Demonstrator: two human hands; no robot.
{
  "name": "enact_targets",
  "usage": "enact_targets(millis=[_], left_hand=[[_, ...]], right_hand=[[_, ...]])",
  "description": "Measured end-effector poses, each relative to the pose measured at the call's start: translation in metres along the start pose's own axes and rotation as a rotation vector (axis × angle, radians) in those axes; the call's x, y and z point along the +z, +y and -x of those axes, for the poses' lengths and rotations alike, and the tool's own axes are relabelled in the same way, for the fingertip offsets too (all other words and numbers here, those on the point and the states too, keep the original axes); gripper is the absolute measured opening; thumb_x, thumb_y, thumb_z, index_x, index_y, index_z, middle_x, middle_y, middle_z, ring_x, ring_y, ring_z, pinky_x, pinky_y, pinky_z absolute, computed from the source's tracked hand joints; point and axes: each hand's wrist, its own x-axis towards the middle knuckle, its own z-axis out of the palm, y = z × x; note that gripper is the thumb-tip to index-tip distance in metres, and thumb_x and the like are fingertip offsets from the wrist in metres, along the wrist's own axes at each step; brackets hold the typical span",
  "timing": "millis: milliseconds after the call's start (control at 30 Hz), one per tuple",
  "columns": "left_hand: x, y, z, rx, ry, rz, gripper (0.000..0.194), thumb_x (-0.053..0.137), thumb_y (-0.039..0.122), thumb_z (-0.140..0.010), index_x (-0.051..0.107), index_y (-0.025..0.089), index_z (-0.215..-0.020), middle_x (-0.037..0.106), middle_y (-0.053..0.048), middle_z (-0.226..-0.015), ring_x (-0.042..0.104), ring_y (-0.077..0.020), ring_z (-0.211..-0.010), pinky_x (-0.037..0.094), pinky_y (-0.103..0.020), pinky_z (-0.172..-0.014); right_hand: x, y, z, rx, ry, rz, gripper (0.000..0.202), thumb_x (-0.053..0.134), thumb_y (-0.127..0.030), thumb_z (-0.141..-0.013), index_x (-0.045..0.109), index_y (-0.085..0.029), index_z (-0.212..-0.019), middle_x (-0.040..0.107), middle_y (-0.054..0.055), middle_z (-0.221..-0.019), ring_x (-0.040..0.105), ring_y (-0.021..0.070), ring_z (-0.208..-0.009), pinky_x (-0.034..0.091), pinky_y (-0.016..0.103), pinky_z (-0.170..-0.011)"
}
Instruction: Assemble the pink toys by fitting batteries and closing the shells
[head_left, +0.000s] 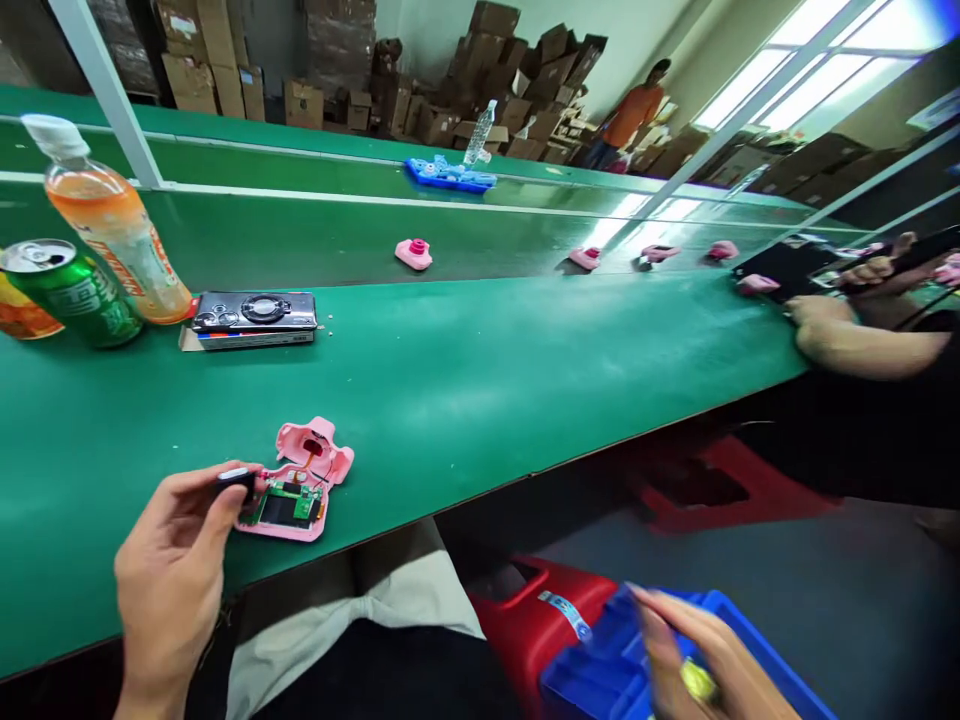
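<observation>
My left hand (176, 560) pinches a small black block-like part (238, 484) with a pale top between thumb and fingers. This part is just over the left edge of an opened pink toy-camera-like casing (281, 528), which lies on the bench near its front edge. Inside the casing a green circuit board (304, 503) with a dark screen shows. Its pink back shell (330, 462) is folded away behind, joined by thin wires. My right hand (712, 655) is low on the right over a blue crate, blurred, its fingers pinched together. Something yellow (697, 680) shows by its palm; what the fingertips hold is unclear.
A phone (259, 311) on a box, a green can (75, 290) and an orange drink bottle (120, 220) stand at left. Pink casings (414, 254) line the belt. The blue crate (592, 670) rests by a red stool (525, 610). A co-worker's arm (862, 335) is at right.
</observation>
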Motion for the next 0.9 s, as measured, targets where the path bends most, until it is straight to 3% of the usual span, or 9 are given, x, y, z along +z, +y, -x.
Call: enact_targets(millis=[67,133,200,267,367,500,633,800,900], left_hand=[[0.004,-0.001,0.006,0.319,-0.073,-0.193,0.014,0.075,0.027,-0.090,0.072,0.022,-0.103,0.079,0.001,-0.096,0.076,-0.0137,-0.085,0.061,-0.021,-0.081],[0.005,-0.003,0.008,0.620,-0.197,-0.281,0.012,0.072,0.018,-0.092,0.069,0.022,-0.102,0.079,0.001,-0.096,0.076,-0.0141,-0.088,0.061,-0.022,-0.084],[0.004,-0.006,0.007,0.777,-0.304,-0.275,0.011,0.068,0.013,-0.094,0.064,0.021,-0.100,0.078,-0.002,-0.101,0.076,-0.0154,-0.094,0.061,-0.023,-0.085],[0.002,-0.007,0.004,0.810,-0.375,-0.247,0.009,0.066,0.014,-0.094,0.061,0.021,-0.096,0.077,-0.005,-0.105,0.075,-0.0164,-0.097,0.061,-0.025,-0.086],[-0.003,-0.002,-0.001,0.760,-0.478,-0.235,0.010,0.066,0.012,-0.094,0.061,0.021,-0.095,0.075,-0.005,-0.105,0.074,-0.0154,-0.096,0.060,-0.024,-0.086],[-0.009,0.006,-0.005,0.602,-0.577,-0.168,0.015,0.065,0.007,-0.093,0.063,0.022,-0.096,0.070,-0.005,-0.109,0.071,-0.0156,-0.100,0.059,-0.023,-0.084],[-0.012,0.004,-0.006,0.497,-0.590,-0.107,0.020,0.061,0.005,-0.094,0.065,0.023,-0.102,0.068,-0.005,-0.110,0.069,-0.0156,-0.104,0.058,-0.024,-0.085],[-0.012,-0.006,-0.004,0.516,-0.550,-0.077,0.041,0.068,0.002,-0.089,0.062,0.025,-0.122,0.067,-0.005,-0.120,0.064,-0.0167,-0.119,0.054,-0.027,-0.101],[-0.009,-0.006,-0.001,0.538,-0.500,-0.087,0.044,0.069,0.000,-0.088,0.063,0.026,-0.123,0.069,-0.003,-0.117,0.066,-0.0154,-0.115,0.053,-0.027,-0.104]], right_hand=[[0.030,-0.074,-0.040,-0.187,-0.238,-0.370,0.022,0.056,-0.033,-0.101,0.069,-0.032,-0.120,0.077,0.007,-0.092,0.074,0.0213,-0.073,0.062,0.032,-0.066],[0.055,-0.144,-0.071,-0.439,-0.493,-0.656,0.026,0.057,-0.032,-0.103,0.065,-0.023,-0.126,0.075,0.008,-0.105,0.074,0.0186,-0.087,0.062,0.030,-0.079],[0.074,-0.196,-0.091,-0.650,-0.693,-0.774,0.020,0.059,-0.028,-0.103,0.066,-0.019,-0.120,0.073,0.009,-0.115,0.070,0.0184,-0.102,0.057,0.031,-0.092],[0.085,-0.222,-0.103,-0.777,-0.862,-0.743,0.014,0.062,-0.024,-0.102,0.066,-0.015,-0.112,0.072,0.009,-0.112,0.068,0.0184,-0.103,0.055,0.030,-0.092],[0.091,-0.229,-0.118,-0.845,-1.041,-0.638,0.008,0.065,-0.018,-0.100,0.067,-0.014,-0.106,0.073,0.006,-0.102,0.067,0.0166,-0.094,0.052,0.028,-0.083],[0.088,-0.225,-0.137,-0.855,-1.121,-0.624,0.008,0.068,-0.010,-0.095,0.070,-0.015,-0.101,0.074,0.003,-0.096,0.068,0.0148,-0.087,0.048,0.025,-0.076],[0.092,-0.224,-0.134,-0.872,-1.028,-0.674,0.011,0.069,-0.008,-0.094,0.074,-0.015,-0.102,0.076,0.005,-0.102,0.069,0.0177,-0.100,0.050,0.028,-0.087],[0.108,-0.217,-0.113,-0.786,-0.824,-0.822,0.009,0.071,-0.014,-0.095,0.079,-0.017,-0.097,0.079,0.004,-0.108,0.071,0.0145,-0.105,0.053,0.026,-0.094],[0.110,-0.215,-0.109,-0.764,-0.804,-0.822,0.010,0.070,-0.017,-0.096,0.080,-0.018,-0.099,0.079,0.003,-0.107,0.072,0.0125,-0.101,0.054,0.024,-0.092]])
